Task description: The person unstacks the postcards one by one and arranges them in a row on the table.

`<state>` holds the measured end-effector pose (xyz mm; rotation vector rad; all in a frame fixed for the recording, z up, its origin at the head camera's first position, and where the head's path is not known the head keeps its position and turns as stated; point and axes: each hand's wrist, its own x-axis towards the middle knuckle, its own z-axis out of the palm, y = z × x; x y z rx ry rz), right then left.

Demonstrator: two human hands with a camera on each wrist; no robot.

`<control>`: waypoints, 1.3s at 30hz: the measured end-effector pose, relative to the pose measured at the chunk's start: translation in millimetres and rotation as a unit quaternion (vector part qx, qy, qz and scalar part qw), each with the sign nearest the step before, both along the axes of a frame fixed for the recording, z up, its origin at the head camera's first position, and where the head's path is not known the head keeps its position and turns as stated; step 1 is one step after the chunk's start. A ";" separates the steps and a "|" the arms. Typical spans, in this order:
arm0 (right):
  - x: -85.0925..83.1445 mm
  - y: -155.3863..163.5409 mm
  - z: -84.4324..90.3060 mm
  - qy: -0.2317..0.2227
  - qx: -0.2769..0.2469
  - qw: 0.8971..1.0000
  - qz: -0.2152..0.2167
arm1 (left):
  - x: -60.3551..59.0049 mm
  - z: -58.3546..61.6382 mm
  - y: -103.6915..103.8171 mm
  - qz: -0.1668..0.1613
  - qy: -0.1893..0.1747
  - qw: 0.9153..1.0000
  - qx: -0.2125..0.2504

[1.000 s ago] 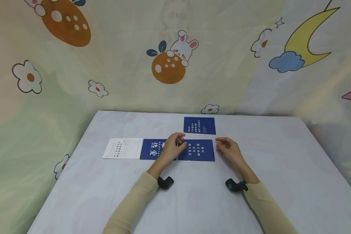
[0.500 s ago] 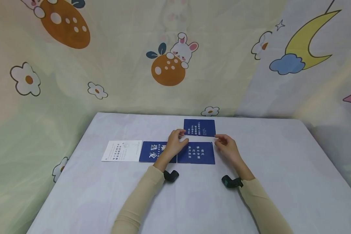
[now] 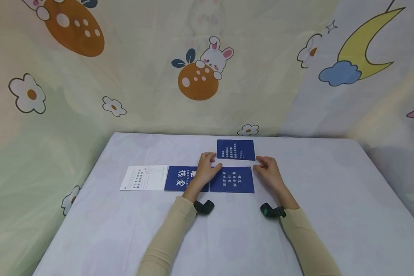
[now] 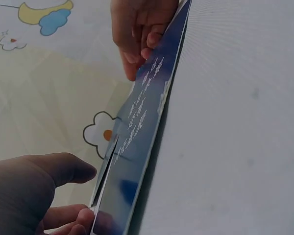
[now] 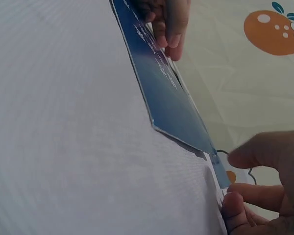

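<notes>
1. Keep the near blue card [image 3: 232, 179] flat on the desk [image 3: 227, 237], beside its left neighbour [image 3: 180, 178].
2. Pinch its far corners evenly: left hand [image 3: 206, 168] and right hand [image 3: 267, 170] grasping.
3. Square against the far card [image 3: 236, 149].

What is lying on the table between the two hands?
In the head view, a blue card with white writing lies between the left hand and the right hand.
</notes>
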<state>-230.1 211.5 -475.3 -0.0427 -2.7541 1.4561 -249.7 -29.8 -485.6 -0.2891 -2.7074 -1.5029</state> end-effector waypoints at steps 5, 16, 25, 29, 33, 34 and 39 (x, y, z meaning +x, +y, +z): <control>-0.4 -1.4 -0.4 -0.025 0.004 1.000 0.006 | -0.3 -0.5 -0.1 -0.003 -0.003 1.000 -0.013; -0.2 1.4 0.7 -0.016 -0.010 1.000 -0.017 | -0.7 -0.9 1.2 -0.006 0.002 1.000 -0.008; 0.2 1.7 -3.6 -0.034 -0.108 0.991 -0.078 | 2.6 -0.4 1.3 -0.001 -0.008 1.000 -0.011; 0.6 1.2 -5.8 -0.031 -0.142 0.985 -0.090 | 5.4 1.7 2.5 0.000 -0.022 1.000 -0.007; 0.1 0.9 -5.8 -0.027 -0.163 0.982 -0.093 | 6.0 2.7 3.2 0.001 -0.024 1.000 -0.006; -0.1 0.9 -5.5 -0.025 -0.167 0.981 -0.093 | 5.8 2.8 3.3 0.001 -0.024 1.000 -0.006; -0.2 0.6 -4.4 -0.017 -0.180 0.979 -0.096 | 5.1 4.8 3.5 0.002 -0.025 1.000 -0.006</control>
